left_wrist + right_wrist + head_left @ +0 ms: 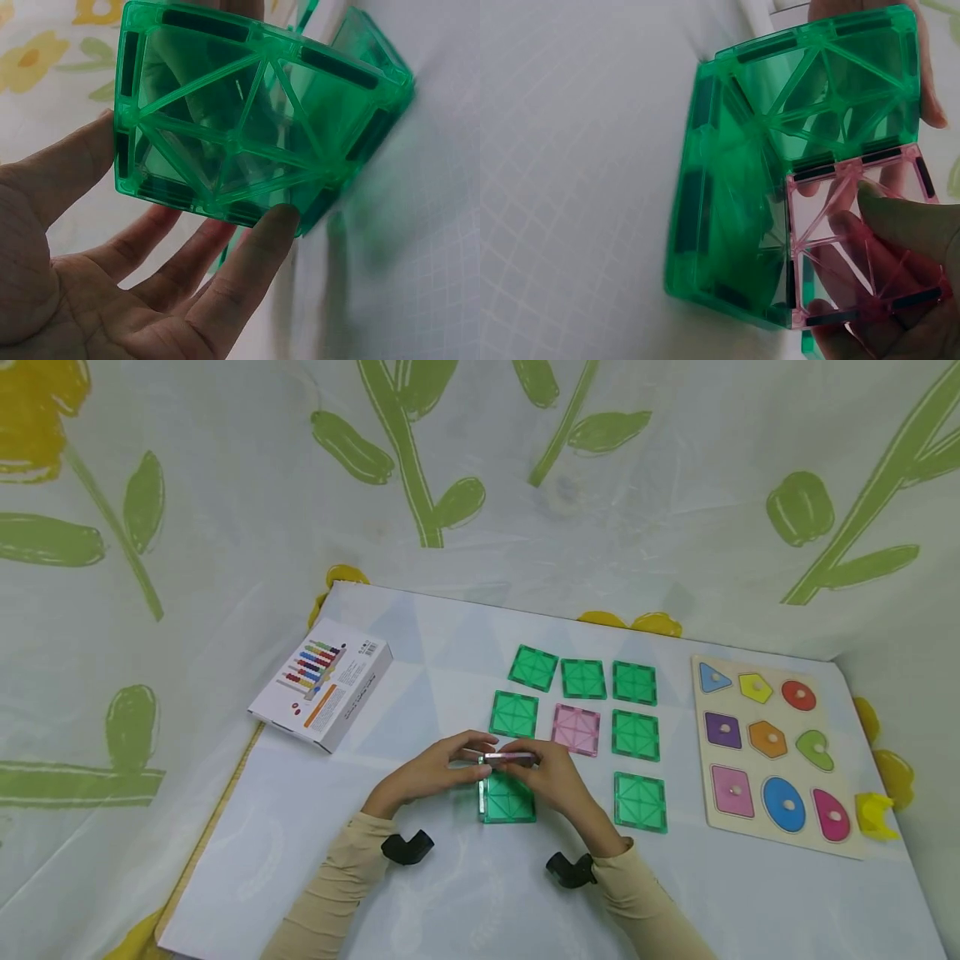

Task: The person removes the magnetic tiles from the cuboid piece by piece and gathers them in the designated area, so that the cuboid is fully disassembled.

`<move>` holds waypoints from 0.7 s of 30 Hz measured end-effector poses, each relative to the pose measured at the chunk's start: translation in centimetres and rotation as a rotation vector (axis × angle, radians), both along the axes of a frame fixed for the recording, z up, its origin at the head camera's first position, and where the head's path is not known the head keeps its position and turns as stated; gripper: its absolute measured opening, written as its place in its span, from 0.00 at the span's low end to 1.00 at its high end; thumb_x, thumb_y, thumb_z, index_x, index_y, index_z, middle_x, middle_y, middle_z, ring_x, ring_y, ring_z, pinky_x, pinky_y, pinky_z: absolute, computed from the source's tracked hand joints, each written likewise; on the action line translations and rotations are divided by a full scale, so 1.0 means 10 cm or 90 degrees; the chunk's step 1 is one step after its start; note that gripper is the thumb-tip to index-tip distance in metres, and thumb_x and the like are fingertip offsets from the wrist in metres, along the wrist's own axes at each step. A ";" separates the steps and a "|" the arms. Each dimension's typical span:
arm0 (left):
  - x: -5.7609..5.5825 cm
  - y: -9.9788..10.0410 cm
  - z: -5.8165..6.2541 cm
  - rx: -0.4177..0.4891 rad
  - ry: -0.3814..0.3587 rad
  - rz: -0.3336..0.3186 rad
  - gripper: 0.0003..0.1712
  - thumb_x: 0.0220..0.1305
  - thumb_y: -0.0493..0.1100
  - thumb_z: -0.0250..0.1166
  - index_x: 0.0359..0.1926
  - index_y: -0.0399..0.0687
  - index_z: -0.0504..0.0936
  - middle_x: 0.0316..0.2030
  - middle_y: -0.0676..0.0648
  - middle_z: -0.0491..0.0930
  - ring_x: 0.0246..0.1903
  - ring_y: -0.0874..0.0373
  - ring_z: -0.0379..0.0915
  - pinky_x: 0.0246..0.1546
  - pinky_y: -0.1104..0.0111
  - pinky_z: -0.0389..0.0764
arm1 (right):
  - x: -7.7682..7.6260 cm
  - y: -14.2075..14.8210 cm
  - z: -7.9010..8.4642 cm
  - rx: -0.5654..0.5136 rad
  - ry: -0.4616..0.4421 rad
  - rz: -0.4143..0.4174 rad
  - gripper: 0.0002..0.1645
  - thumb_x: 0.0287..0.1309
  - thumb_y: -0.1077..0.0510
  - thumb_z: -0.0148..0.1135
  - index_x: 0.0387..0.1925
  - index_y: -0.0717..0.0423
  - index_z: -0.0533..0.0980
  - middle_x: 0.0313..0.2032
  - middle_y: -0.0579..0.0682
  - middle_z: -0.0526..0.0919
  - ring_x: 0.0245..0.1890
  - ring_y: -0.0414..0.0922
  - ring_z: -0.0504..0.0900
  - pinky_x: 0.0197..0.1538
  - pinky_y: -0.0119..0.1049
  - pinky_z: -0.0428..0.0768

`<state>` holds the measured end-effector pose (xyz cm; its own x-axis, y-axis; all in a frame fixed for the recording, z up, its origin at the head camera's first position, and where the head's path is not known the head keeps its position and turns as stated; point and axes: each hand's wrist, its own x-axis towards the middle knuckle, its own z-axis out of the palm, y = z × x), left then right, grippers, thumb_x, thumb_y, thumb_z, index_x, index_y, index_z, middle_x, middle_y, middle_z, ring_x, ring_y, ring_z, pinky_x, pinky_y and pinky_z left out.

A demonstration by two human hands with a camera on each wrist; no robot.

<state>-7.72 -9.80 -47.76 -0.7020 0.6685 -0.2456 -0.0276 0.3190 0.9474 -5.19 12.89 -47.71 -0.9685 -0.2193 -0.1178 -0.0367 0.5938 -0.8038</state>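
Note:
Between my hands a green flat tile point(512, 800) lies on the table, a see-through square with dark magnets in its rim. Along its left edge stands an upright green tile point(232, 135). My left hand point(431, 770) holds that upright tile, thumb at one edge and a fingertip at another. In my right hand point(553, 774) a pink tile point(862, 240) is pinched, thumb on the near face and fingers behind. The pink tile stands upright at the far side of the flat one, its edge meeting the upright green tile in the right wrist view.
Several loose green tiles point(636, 735) and a pink tile point(576, 729) lie beyond and to the right of my hands. A boxed abacus point(322, 681) lies at the left. On the right are a shape puzzle board point(780, 756) and a yellow piece point(874, 816).

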 end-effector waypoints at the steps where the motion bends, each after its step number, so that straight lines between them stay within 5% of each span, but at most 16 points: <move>1: 0.00 0.00 0.00 -0.001 0.001 -0.001 0.34 0.70 0.59 0.61 0.72 0.56 0.67 0.69 0.46 0.71 0.70 0.42 0.67 0.69 0.44 0.69 | 0.00 0.00 0.00 0.002 -0.004 -0.001 0.12 0.57 0.62 0.72 0.44 0.53 0.87 0.41 0.49 0.90 0.41 0.45 0.86 0.42 0.36 0.84; 21: -0.01 0.02 0.02 0.004 -0.001 -0.016 0.31 0.73 0.57 0.59 0.70 0.49 0.70 0.70 0.43 0.70 0.70 0.39 0.67 0.68 0.44 0.70 | 0.07 0.01 -0.05 -0.007 0.027 -0.012 0.11 0.57 0.61 0.72 0.44 0.54 0.87 0.41 0.49 0.91 0.46 0.48 0.87 0.50 0.47 0.85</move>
